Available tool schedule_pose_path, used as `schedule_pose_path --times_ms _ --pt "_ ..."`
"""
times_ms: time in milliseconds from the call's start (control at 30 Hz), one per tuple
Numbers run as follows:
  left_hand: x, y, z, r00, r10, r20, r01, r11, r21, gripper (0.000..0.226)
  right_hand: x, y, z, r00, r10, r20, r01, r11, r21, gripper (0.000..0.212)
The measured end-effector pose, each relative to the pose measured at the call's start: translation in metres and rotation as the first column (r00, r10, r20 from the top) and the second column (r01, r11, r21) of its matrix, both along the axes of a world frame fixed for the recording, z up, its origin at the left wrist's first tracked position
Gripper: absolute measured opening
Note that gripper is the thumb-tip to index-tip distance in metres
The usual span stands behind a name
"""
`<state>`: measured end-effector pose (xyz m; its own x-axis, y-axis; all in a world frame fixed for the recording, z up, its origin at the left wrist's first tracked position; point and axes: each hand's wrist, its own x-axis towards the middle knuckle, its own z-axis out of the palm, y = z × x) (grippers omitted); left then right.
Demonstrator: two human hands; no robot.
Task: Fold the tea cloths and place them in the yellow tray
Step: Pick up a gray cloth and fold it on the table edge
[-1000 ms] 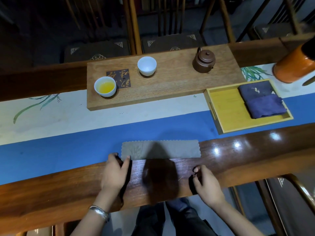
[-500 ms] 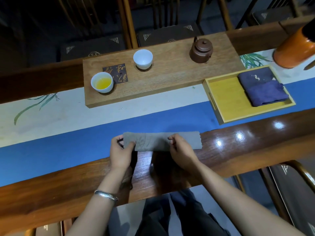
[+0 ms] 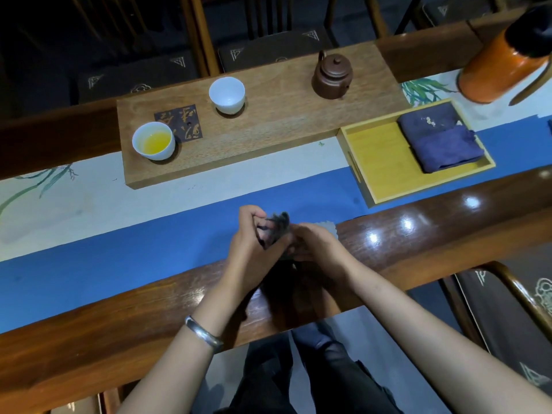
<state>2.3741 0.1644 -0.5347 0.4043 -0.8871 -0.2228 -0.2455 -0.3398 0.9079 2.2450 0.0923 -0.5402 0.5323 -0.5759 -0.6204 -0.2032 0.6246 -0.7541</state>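
At table (image 3: 448,234) front edge: grey tea cloth (image 3: 279,227) bunched between left hand (image 3: 249,243) and right hand (image 3: 313,245), fingers of both pinching it. Mid-fold. Next: square up, carry right to yellow tray (image 3: 379,162), beside folded navy cloth (image 3: 442,144).
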Motion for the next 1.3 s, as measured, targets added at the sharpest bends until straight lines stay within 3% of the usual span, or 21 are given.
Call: schedule_pose_path --times_ms 133,300,367,467,567,700,833,933,1000,1100,1200,1300 --pt "-0.017 -0.013 -0.008 0.989 -0.119 -0.083 0.117 0.993 -0.018 0.057 -0.012 -0.008 0.006 0.998 -0.041 -0.038 0.041 0.999 0.007 0.041" --pt "-0.025 -0.018 -0.015 0.927 -0.222 -0.304 0.251 0.966 0.061 0.057 -0.037 -0.012 0.0 0.994 -0.107 -0.034 0.104 0.99 -0.093 0.023" --pt "-0.026 -0.017 -0.018 0.941 -0.195 -0.278 0.226 0.971 0.083 0.046 -0.049 -0.017 -0.008 0.983 -0.089 -0.159 0.059 0.982 -0.18 0.018" --pt "-0.021 -0.014 -0.029 0.996 -0.02 -0.084 0.03 0.992 0.121 0.029 -0.065 -0.028 -0.023 0.915 -0.054 -0.401 -0.077 0.95 -0.303 0.011" --pt "-0.012 -0.012 -0.039 0.994 0.042 0.098 -0.066 0.962 0.263 0.038 -0.072 -0.035 -0.037 0.858 -0.071 -0.509 -0.121 0.934 -0.335 0.018" --pt "-0.017 -0.016 -0.05 0.997 0.011 0.073 -0.039 0.916 0.4 0.048 -0.07 -0.037 -0.048 0.795 -0.056 -0.605 -0.199 0.917 -0.346 0.023" --pt "-0.027 -0.024 -0.056 0.993 0.117 -0.011 -0.101 0.902 0.42 0.04 -0.069 -0.036 -0.051 0.834 -0.051 -0.55 -0.181 0.916 -0.358 0.019" --pt "-0.031 -0.027 -0.059 0.996 0.093 -0.005 -0.082 0.902 0.425 0.034 -0.072 -0.031 -0.05 0.831 -0.009 -0.556 -0.24 0.897 -0.372 0.029" --pt "-0.032 -0.029 -0.057 0.988 0.118 -0.103 -0.066 0.911 0.408 0.025 -0.072 -0.029 -0.052 0.816 -0.026 -0.578 -0.254 0.881 -0.399 0.031" --pt "-0.028 -0.025 -0.048 0.904 0.188 -0.384 -0.063 0.947 0.315 0.006 -0.071 -0.024 -0.051 0.774 -0.089 -0.627 -0.202 0.904 -0.378 0.034" --pt "-0.021 -0.019 -0.036 0.808 0.167 -0.566 -0.036 0.971 0.235 0.013 -0.071 -0.022 -0.041 0.826 -0.133 -0.548 -0.058 0.947 -0.317 0.033" --pt "-0.014 -0.018 -0.026 0.749 0.136 -0.649 -0.013 0.981 0.191 0.015 -0.07 -0.021 -0.029 0.938 -0.103 -0.33 0.101 0.995 -0.023 0.034"
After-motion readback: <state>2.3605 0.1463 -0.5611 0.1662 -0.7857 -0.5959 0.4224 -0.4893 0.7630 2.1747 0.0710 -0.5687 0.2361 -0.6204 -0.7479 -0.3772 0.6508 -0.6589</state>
